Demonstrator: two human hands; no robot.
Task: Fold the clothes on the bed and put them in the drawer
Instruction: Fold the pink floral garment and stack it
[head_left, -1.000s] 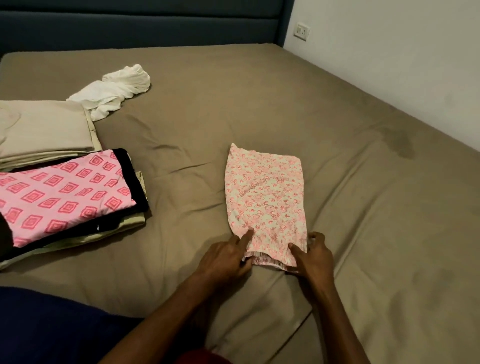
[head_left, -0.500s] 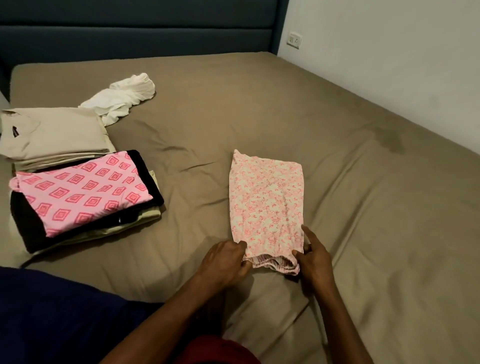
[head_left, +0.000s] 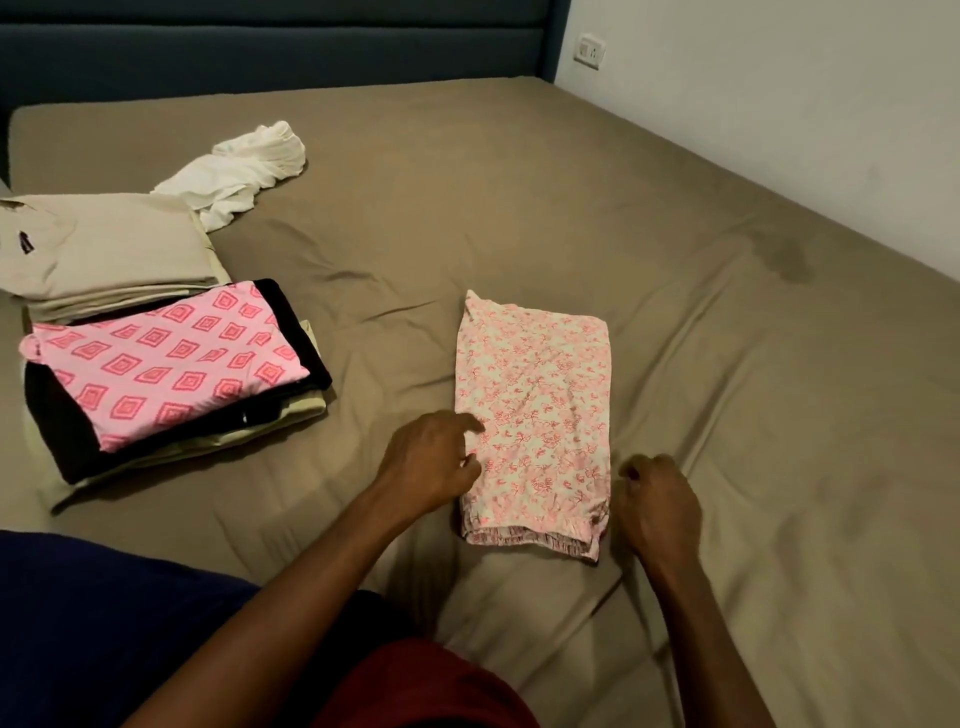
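The floral garment (head_left: 535, 415) lies with its long axis from 12 to 6 o'clock between both hands. The left hand (head_left: 431, 462) touches its 9 o'clock edge with loosely extended fingers (head_left: 470, 423). The right hand (head_left: 657, 504) sits just beside the 3 o'clock edge, curled and holding nothing.

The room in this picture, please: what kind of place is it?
Most likely a home bedroom. A wide bed with a brown sheet fills the view, a dark padded headboard stands behind it, and folded clothes lie stacked on it.
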